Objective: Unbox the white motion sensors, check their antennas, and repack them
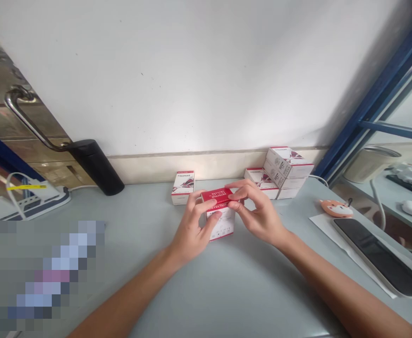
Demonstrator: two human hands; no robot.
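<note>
A white carton with a red top (222,228) stands upright on the grey table, its red flap printed "DETECTOR". My left hand (193,227) wraps round its left side, thumb on the front face and fingers by the top. At the carton's upper right, my right hand (257,211) pinches the edge of the red flap between thumb and fingers. Whatever is inside the carton is hidden. Just behind and left of it lies a similar white and red box (183,187).
Several matching boxes (288,164) are stacked by the wall at right. A black cylinder (96,166) stands at back left, near a power strip (33,206). On the right are a phone (380,256) on paper and an orange animal-faced item (336,208). A blurred patch covers the left front.
</note>
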